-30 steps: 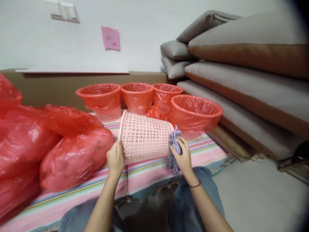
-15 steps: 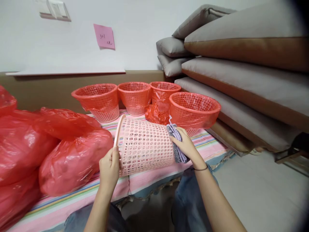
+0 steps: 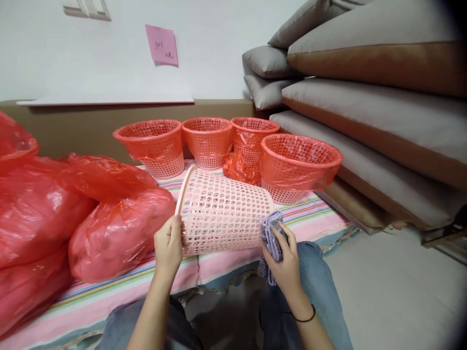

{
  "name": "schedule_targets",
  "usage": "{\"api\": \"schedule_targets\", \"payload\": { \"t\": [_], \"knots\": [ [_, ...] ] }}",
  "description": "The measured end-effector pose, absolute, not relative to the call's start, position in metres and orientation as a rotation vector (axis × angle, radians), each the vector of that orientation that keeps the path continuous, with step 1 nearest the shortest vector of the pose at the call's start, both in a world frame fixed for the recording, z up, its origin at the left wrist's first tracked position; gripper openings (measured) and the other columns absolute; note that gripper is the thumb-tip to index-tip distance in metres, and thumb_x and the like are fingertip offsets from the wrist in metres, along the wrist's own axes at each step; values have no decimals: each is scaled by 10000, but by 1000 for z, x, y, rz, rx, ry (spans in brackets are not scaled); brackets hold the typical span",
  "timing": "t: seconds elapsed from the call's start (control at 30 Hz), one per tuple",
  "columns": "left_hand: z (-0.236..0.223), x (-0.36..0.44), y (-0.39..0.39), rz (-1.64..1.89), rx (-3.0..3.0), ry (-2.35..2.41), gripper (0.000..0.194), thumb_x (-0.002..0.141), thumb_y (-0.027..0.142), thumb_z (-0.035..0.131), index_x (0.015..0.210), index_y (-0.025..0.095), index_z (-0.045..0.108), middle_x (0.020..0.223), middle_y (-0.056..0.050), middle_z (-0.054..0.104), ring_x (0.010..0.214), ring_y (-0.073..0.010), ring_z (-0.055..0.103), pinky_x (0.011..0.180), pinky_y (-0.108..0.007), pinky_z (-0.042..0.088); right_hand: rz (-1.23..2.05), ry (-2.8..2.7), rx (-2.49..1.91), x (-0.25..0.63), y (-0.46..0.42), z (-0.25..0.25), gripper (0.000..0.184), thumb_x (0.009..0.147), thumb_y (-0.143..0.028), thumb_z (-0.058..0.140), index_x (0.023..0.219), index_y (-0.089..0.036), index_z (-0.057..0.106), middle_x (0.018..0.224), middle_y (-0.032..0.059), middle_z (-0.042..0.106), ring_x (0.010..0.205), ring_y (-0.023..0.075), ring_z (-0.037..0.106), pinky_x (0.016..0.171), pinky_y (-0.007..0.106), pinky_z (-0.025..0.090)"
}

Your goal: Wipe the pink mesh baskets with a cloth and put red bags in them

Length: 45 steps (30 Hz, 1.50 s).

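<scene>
A pale pink perforated plastic basket [image 3: 226, 214] lies on its side on the striped cloth [image 3: 182, 279], its open rim facing left and its base to the right. My left hand [image 3: 169, 243] grips the rim, thumb outside; the fingertips behind it are hidden. In my right hand [image 3: 286, 260] is a folded purple and grey cloth [image 3: 272, 236], pressed against the basket's side near the base. Part of that cloth hangs below the fingers.
Behind stand several baskets lined with red plastic bags, the nearest being a wide one [image 3: 301, 160]. A crumpled red bag [image 3: 241, 167] lies between them. Full red bags [image 3: 122, 233] crowd the left. Grey-brown cushions [image 3: 372, 112] are stacked at right.
My right hand has moved the cloth down from the basket's base end to its lower near side. The left hand still holds the rim. The view has tilted slightly.
</scene>
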<state>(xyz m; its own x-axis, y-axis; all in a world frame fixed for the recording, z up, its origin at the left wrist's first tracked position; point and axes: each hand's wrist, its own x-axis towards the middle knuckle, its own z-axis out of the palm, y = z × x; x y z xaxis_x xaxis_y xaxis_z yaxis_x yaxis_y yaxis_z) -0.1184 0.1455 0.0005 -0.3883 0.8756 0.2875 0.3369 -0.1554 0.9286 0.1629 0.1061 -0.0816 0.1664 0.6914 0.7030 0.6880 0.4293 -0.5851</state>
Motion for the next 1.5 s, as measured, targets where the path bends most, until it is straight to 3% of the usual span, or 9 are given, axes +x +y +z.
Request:
{"api": "schedule_targets", "payload": {
  "t": [0.2, 0.5, 0.73, 0.9, 1.07, 1.23, 1.33, 1.4, 1.5],
  "knots": [
    [-1, -129, 143, 1559, 1500, 1582, 700, 863, 820, 335, 861, 184, 629, 800, -57, 681, 751, -216, 625, 688, -310, 515, 68, -1479, -1300, 161, 126, -70, 445, 957, -362, 605, 1379, -224, 565, 1421, 151, 485, 1340, 312, 476, 1120, 559, 414],
    [-32, -140, 156, 1331, 1658, 1639, 659, 920, 747, 295, 997, 192, 641, 1017, -96, 731, 963, -258, 658, 868, -353, 519, 188, -1479, -1325, 177, 202, -41, 515, 885, -465, 592, 1286, -142, 623, 1316, 177, 549, 1253, 326, 526, 1115, 527, 410],
    [-39, -131, 167, 1387, 1584, 1832, 525, 943, 654, 316, 668, 240, 484, 629, -32, 587, 635, -209, 564, 615, -302, 458, 214, -1411, -1313, 170, 170, -71, 516, 904, -468, 602, 1312, -152, 610, 1343, 171, 543, 1287, 318, 515, 1113, 521, 422],
    [-8, -132, 158, 1370, 1561, 1818, 521, 947, 639, 352, 620, 241, 430, 540, -2, 500, 519, -171, 486, 483, -273, 378, 124, -1388, -1313, 149, 121, -93, 466, 951, -378, 607, 1383, -208, 562, 1414, 152, 499, 1340, 304, 482, 1120, 523, 421],
    [14, -126, 148, 1373, 1464, 1690, 587, 850, 775, 407, 619, 236, 433, 530, 5, 479, 499, -160, 459, 449, -274, 386, 154, -1368, -1324, 149, 120, -89, 479, 949, -402, 605, 1385, -210, 557, 1421, 149, 490, 1346, 306, 478, 1126, 519, 420],
    [13, -136, 147, 1228, 1623, 1497, 548, 843, 746, 480, 722, 220, 574, 600, -16, 591, 650, -208, 588, 683, -321, 538, 305, -1356, -1331, 172, 166, -71, 550, 883, -527, 617, 1294, -161, 616, 1325, 165, 567, 1273, 316, 533, 1119, 514, 422],
    [3, -146, 151, 1147, 1618, 1428, 461, 810, 634, 630, 966, 202, 667, 940, -65, 733, 932, -265, 669, 860, -364, 548, 329, -1371, -1298, 179, 191, -61, 537, 852, -556, 624, 1215, -161, 644, 1265, 161, 613, 1220, 312, 562, 1111, 517, 422],
    [-7, -150, 156, 1091, 1603, 1395, 507, 766, 587, 704, 1081, 191, 679, 1102, -94, 739, 1043, -298, 663, 927, -402, 535, 341, -1361, -1293, 181, 202, -57, 548, 829, -573, 635, 1192, -162, 650, 1254, 160, 627, 1206, 313, 570, 1106, 518, 422],
    [-21, -148, 166, 1083, 1571, 1423, 497, 738, 618, 701, 954, 170, 714, 990, -101, 759, 965, -307, 677, 901, -422, 535, 358, -1342, -1291, 181, 211, -55, 587, 797, -591, 647, 1187, -152, 651, 1257, 171, 630, 1211, 325, 564, 1103, 531, 419]
  ]
}}
